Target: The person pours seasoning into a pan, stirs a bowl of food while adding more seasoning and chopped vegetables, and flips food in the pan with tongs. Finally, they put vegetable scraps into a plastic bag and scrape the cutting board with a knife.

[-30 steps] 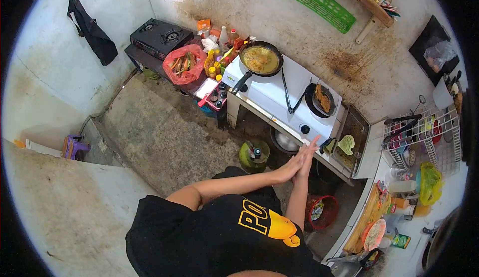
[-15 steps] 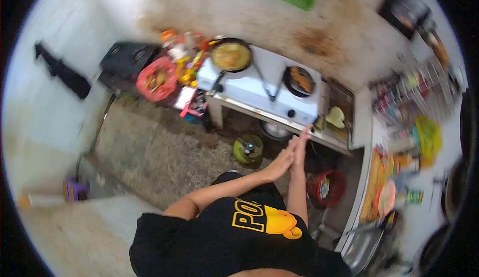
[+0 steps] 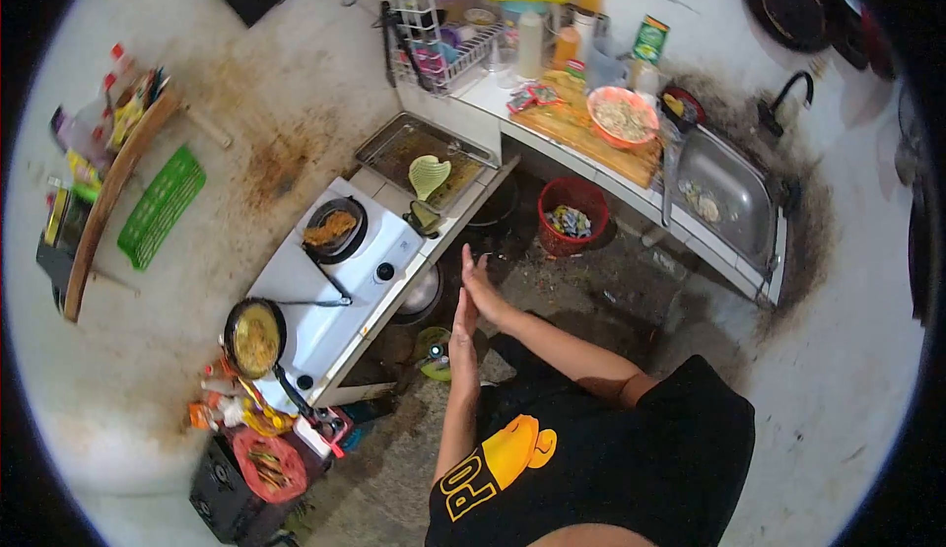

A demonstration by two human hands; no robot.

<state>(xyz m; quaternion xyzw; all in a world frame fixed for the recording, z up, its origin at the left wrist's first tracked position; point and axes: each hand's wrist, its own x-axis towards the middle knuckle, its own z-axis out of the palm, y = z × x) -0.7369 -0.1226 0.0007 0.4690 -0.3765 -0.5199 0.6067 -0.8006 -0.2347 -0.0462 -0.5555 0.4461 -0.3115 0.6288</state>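
My left hand (image 3: 463, 341) and my right hand (image 3: 482, 289) are in front of my body, palms facing and touching near the wrists, with fingers stretched out. No object shows in either one. Just beyond them is the white two-burner stove (image 3: 312, 269). A frying pan (image 3: 255, 338) with yellowish food stands on its left burner. On the other burner, browned food (image 3: 332, 229) rests on a dark round surface. A pale green slotted turner head (image 3: 429, 176) lies on the metal tray (image 3: 378, 160) beside the stove.
Along the right counter are a cutting board (image 3: 631, 158), an orange bowl of food (image 3: 623, 116), bottles and a metal sink (image 3: 737, 192). Underneath stands a red basket (image 3: 571, 214). A green gas cylinder (image 3: 434, 354) is on the floor; a red bag (image 3: 268, 464) sits left of the stove.
My view has turned to the right, so the sink and counter show more fully. My hands have stayed together, but their fingertips have parted slightly and the right hand has slid against the left.
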